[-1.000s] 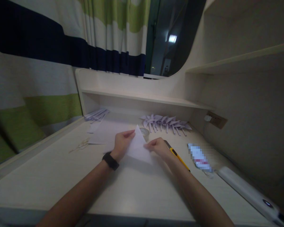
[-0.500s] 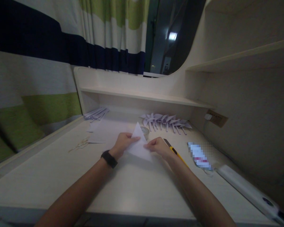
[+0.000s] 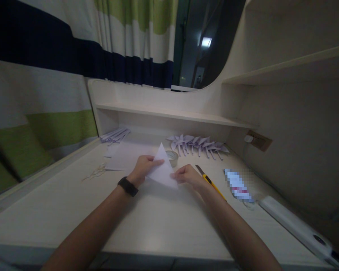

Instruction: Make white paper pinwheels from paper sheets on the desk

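The left hand (image 3: 142, 167) is closed on the left edge of a paper triangle (image 3: 161, 171), thumb on the near face and fingers curled behind it. The right hand (image 3: 188, 175) pinches the lower right edge between thumb and fingertips. The paper sits between the two hands, just above the tabletop (image 3: 158, 226), tilted with its point up and away from the person.

Both forearms reach in from the near edge and meet at the paper. The wrists are low and the left one wears a dark wristband (image 3: 127, 186).

I'd say the main risk is the layers sliding out of line. The grips sit only at the edges, so an uneven pull could skew a crease or crumple the tip. The light is dim, which makes lining up edges harder.

A yellow utility knife (image 3: 210, 182) lies just beside the right wrist, with its tip pointing away. A careless sweep of that arm could knock it.

A roll of tape (image 3: 173, 157) sits just behind the paper. Loose white sheets (image 3: 124, 156) lie to the left of the roll, near a pair of scissors (image 3: 97, 172). Further back, a row of folded paper shapes (image 3: 199, 145) lies under the shelf (image 3: 172, 114), with a smaller pile (image 3: 114, 135) at the left corner.
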{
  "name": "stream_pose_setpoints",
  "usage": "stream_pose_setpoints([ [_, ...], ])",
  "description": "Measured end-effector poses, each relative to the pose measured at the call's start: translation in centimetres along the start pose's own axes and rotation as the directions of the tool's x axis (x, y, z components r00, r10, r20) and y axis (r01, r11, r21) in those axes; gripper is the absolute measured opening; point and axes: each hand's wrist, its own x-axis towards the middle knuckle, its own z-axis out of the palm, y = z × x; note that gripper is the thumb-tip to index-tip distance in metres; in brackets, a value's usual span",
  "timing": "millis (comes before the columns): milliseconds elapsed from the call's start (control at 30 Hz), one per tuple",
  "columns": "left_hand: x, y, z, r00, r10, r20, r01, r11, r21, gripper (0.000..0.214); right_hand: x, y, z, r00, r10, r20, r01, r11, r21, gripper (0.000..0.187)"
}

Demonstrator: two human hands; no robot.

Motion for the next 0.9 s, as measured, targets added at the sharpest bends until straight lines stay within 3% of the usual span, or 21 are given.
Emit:
stream_pose_setpoints([
  [167,-0.2,0.3,-0.2,1.000,0.007,0.012,-0.007,0.999,-0.043,0.028,0.0,0.2,-0.1,0.999,-0.030,0.036,0.030,0.999,-0.017,0.035],
  [433,0.0,0.5,-0.4,1.000,0.016,-0.003,-0.016,0.999,-0.048,0.026,0.4,0.7,0.0,0.999,-0.031,-0.016,0.030,0.996,-0.087,0.035],
  [900,1.4,-0.4,-2.0,0.999,0.036,-0.031,-0.038,0.996,-0.075,0.033,-0.6,-0.5,0.7,0.996,-0.047,0.081,0.053,0.996,-0.072,0.035],
])
